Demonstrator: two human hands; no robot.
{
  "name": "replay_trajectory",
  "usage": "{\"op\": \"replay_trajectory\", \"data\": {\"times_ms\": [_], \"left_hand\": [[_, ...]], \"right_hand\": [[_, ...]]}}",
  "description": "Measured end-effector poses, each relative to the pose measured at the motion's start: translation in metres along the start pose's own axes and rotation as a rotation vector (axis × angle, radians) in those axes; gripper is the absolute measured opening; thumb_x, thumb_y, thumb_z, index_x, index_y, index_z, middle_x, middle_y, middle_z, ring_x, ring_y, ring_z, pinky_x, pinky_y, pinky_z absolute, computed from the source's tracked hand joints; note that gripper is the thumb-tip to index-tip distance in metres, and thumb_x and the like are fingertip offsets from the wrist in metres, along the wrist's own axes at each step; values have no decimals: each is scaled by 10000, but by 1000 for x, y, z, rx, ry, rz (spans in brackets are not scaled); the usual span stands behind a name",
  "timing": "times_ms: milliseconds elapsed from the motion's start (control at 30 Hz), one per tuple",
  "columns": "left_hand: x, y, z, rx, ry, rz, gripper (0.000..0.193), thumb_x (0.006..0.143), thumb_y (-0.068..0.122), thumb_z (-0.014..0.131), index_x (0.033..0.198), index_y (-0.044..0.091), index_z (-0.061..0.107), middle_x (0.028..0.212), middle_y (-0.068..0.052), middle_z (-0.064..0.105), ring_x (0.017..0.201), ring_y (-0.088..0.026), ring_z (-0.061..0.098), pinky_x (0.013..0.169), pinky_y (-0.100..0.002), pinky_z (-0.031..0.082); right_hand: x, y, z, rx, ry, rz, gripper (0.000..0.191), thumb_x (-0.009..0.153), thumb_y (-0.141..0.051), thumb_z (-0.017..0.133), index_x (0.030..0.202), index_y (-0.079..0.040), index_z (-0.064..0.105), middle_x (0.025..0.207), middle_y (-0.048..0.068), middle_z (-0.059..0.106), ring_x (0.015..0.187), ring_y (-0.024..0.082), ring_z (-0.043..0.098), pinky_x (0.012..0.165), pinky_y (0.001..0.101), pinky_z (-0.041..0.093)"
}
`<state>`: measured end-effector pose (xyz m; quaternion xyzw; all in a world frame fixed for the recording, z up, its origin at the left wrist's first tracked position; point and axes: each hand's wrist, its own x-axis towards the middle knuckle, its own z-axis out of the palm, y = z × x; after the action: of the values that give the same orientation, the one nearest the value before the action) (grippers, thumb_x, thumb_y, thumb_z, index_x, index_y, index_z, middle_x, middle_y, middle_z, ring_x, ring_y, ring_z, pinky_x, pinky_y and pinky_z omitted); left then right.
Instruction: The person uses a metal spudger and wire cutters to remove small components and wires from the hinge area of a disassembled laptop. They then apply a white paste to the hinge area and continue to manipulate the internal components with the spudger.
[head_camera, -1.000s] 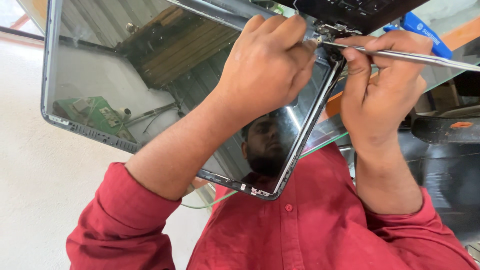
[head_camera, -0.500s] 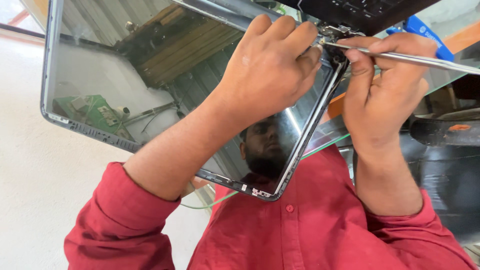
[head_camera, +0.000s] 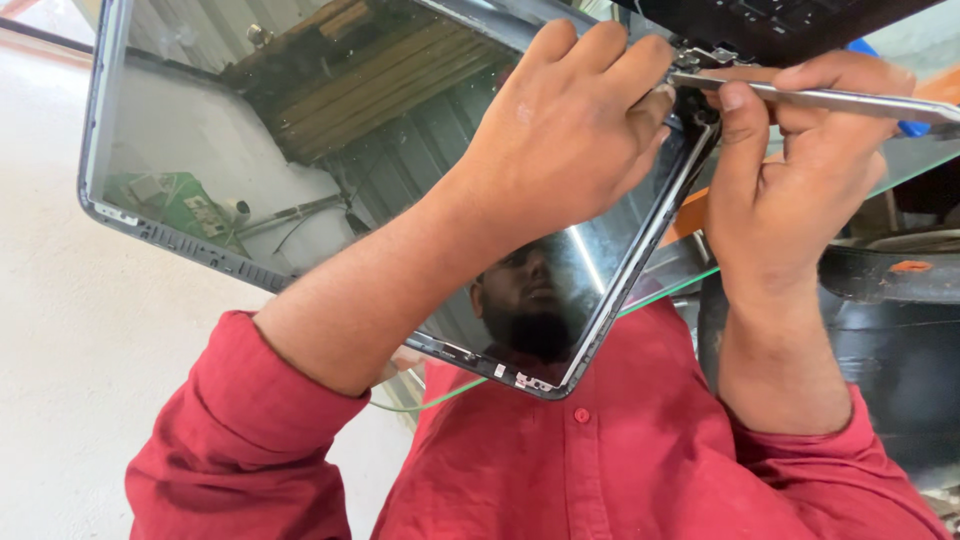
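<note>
A small green circuit board (head_camera: 170, 203) with pale rectangular parts shows as a reflection near the lower left corner of the glossy dark laptop screen panel (head_camera: 330, 160), just above its grey ribbed lower rim. The panel fills the upper left and middle of the view, tilted, with its silver-edged frame running diagonally down to a rounded corner over the red button-up shirt (head_camera: 600, 470). Reflected wooden planks and corrugated sheet cover its upper part. A thin green-edged sheet of clear glass (head_camera: 690, 285) passes beneath the panel's right edge, between it and the shirt.

The left hand (head_camera: 570, 130) lies over the panel's upper right area, forearm crossing the screen from a rolled red sleeve (head_camera: 240, 420). Its fingers are curled and clenched at the small metal hinge bracket (head_camera: 705, 60) at the panel's top right corner, hiding much of that corner.

Right of it, the right hand (head_camera: 790, 170) grips a long slim silver metal tool (head_camera: 840, 98), thumb and forefinger pinched around the shaft, whose tip meets the hinge beside the left fingertips. A black keyboard base (head_camera: 790, 20) sits just above the hinge. A blue object (head_camera: 915, 128) peeks out behind the tool. At lower right a bulky black rounded object (head_camera: 900, 330) carries a small orange oval mark (head_camera: 910, 266).
</note>
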<state>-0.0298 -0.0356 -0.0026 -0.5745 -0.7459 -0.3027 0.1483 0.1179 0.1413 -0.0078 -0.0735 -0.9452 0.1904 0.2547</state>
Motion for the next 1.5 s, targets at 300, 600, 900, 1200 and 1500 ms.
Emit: {"op": "replay_trajectory", "data": {"times_ms": [300,600,900,1200,1500], "left_hand": [[1,-2,1,-33,-7,-29,247,899,220,749,1038,16,767,1199,-70,586,1078,-261,555,903,-433,428],[2,-4,-1,-65,-12,-51,251,892,225,751,1050,31,769,1198,-74,592,1075,-261,563,907,-435,437],[3,-6,-3,-70,-14,-60,235,892,216,753,1042,36,768,1186,-68,591,1074,-258,565,910,-431,440],[5,-7,-5,-104,-1,-86,204,884,196,744,992,24,763,1194,-70,591,1078,-251,564,914,-424,441],[11,-8,-8,-116,24,-89,201,854,207,762,934,22,763,1133,-81,600,1006,-255,564,848,-416,445]], "right_hand": [[-2,2,1,79,-27,42,191,1132,-111,581,1196,23,701,1315,83,446,972,216,630,848,288,507],[1,2,5,159,-19,98,207,1167,-148,610,1199,56,632,1274,89,441,999,221,670,823,288,531],[-6,5,3,-19,-29,70,215,1102,-161,619,1219,-59,766,1245,70,456,1108,208,540,903,311,463],[-2,3,2,-199,-43,-8,250,1140,-192,609,1235,-82,812,1222,55,456,1214,202,474,987,326,436],[7,-7,1,-59,-24,46,240,1125,-174,628,1189,-27,806,1186,80,467,1101,222,523,866,330,447]]}}
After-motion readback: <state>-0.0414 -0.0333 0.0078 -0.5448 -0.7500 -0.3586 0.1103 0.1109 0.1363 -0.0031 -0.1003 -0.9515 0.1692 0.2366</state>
